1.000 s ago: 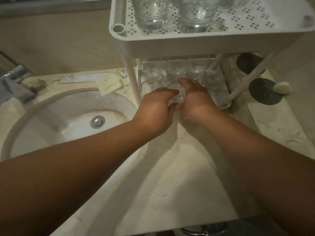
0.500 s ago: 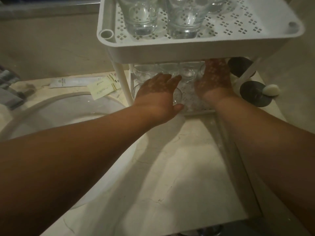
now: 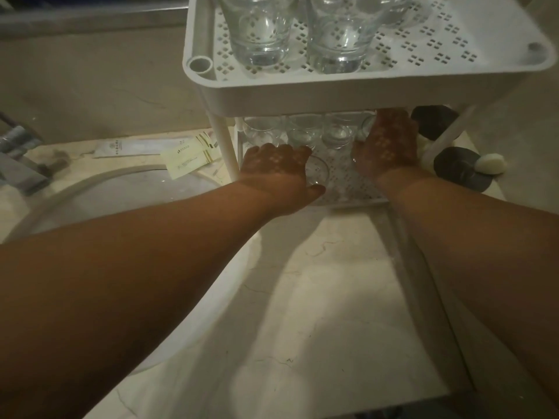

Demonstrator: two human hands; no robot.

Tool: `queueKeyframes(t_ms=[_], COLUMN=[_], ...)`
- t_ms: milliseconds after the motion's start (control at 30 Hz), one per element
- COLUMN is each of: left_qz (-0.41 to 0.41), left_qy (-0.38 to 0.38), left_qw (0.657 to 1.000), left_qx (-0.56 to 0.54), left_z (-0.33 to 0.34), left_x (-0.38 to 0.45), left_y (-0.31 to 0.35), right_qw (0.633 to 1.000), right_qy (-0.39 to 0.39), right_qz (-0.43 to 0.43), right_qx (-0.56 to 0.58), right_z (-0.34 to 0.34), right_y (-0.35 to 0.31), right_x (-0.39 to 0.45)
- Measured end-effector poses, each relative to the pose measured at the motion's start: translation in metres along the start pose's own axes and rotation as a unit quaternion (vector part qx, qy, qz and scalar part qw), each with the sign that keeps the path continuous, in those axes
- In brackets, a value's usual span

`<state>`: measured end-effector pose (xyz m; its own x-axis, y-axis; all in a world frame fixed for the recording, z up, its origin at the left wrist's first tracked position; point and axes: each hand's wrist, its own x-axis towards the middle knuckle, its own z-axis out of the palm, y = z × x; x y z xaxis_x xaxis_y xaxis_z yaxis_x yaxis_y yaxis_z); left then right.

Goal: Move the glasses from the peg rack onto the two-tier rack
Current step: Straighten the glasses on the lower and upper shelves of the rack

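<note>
The white two-tier rack (image 3: 332, 95) stands on the counter ahead of me. Upright clear glasses (image 3: 260, 34) fill its perforated upper tier. A row of several glasses (image 3: 302, 131) lines the back of the lower tier (image 3: 348, 186). My left hand (image 3: 275, 173) reaches into the lower tier at the front left and grips a glass (image 3: 317, 173) that rests on the tier. My right hand (image 3: 387, 146) is deeper in at the right, curled round another glass (image 3: 363, 137); its fingertips are hidden under the upper tier. The peg rack is out of view.
A round sink basin (image 3: 106, 201) and a metal faucet (image 3: 21, 164) lie to the left. Paper sachets (image 3: 190, 158) sit beside the rack's left leg. Two dark round discs (image 3: 456, 170) and a pale oval lump (image 3: 490, 163) lie right of the rack. The marble counter (image 3: 317, 297) stretches toward me.
My hands, together at the lower tier's front a second ago, have parted. The right hand went back and to the right under the upper tier, and the left stayed at the front left.
</note>
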<state>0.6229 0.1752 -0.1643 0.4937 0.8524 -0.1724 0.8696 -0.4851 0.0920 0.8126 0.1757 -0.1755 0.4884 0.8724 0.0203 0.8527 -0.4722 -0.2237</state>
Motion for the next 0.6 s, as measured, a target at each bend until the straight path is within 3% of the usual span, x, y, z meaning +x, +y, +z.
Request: queueKeyframes(t_ms=[300,600], left_qz=[-0.002,0.009], left_qy=[-0.021,-0.027], left_qw=[1.000,1.000], left_qx=[-0.002,-0.003], left_z=[0.002,0.002], left_x=[0.002,0.003], left_y=[-0.001,-0.002], right_qw=[0.999,0.998], right_qy=[-0.026,-0.043], right_qz=[0.020,-0.036], right_qx=[0.002,0.029], right_z=[-0.002,-0.006], right_y=[-0.011,-0.008], right_x=[-0.010,-0.033])
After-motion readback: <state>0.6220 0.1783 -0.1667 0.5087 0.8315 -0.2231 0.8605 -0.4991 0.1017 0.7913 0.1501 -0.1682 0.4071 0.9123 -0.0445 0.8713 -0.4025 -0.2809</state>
